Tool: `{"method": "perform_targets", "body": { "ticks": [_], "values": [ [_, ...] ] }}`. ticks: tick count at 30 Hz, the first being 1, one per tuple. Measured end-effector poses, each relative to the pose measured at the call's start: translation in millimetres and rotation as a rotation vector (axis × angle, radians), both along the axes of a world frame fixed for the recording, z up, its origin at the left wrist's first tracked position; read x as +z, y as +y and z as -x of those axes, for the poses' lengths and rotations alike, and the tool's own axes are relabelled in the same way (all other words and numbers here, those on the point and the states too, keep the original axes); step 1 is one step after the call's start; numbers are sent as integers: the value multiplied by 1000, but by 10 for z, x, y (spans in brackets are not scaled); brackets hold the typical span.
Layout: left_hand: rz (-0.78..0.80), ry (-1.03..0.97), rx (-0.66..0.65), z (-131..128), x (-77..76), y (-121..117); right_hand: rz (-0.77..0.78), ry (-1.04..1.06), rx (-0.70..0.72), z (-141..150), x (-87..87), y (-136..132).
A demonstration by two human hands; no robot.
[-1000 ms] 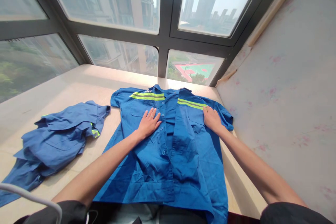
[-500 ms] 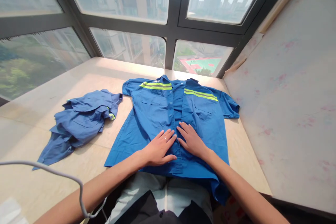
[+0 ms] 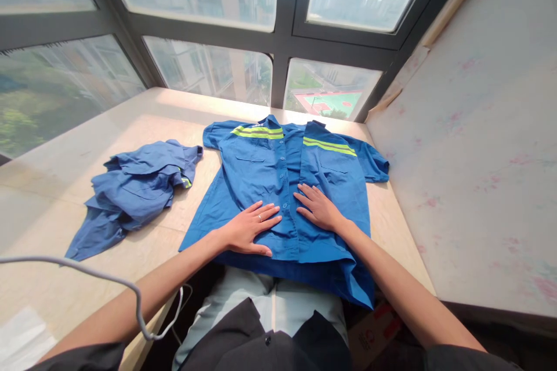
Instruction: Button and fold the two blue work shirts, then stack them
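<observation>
A blue short-sleeved work shirt (image 3: pixel 261 177) with yellow-green reflective stripes lies face up on the pale tabletop (image 3: pixel 130 122), collar toward the window, its hem hanging over the near edge. My left hand (image 3: pixel 248 227) lies flat and open on the shirt's lower left panel, fingers spread, a ring on one finger. My right hand (image 3: pixel 319 208) lies flat and open on the lower right panel, just across the button placket.
A second blue shirt (image 3: pixel 130 191) lies crumpled to the left on the tabletop. A grey cable (image 3: pixel 108 283) curves across the near left. Large windows (image 3: pixel 209 75) run along the far edge, and a pale wall (image 3: pixel 470 145) closes off the right side.
Both hands slid from the chest pockets down toward the shirt's lower middle, then spread slightly apart. The view shifted back and the shirt looks smoother.
</observation>
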State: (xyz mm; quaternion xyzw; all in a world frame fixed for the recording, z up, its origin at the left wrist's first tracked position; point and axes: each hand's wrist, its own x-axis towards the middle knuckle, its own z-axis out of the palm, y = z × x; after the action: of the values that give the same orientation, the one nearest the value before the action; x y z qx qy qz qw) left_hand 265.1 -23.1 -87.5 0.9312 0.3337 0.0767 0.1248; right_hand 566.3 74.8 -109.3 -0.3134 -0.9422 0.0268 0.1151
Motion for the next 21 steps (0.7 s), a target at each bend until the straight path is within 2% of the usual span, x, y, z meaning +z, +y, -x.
{"method": "perform_targets", "body": {
  "ticks": [8,13,17,21],
  "values": [
    [-39,36,76,-66,-26,557,-36,-72,-44,48,-3,598],
    [-89,29,127,-90,-80,785,-72,-166,-174,139,106,790],
    [-77,28,190,-127,-62,781,-54,-140,-165,218,221,675],
    [-36,58,326,-247,60,646,7,7,-41,228,275,278]
  ]
}}
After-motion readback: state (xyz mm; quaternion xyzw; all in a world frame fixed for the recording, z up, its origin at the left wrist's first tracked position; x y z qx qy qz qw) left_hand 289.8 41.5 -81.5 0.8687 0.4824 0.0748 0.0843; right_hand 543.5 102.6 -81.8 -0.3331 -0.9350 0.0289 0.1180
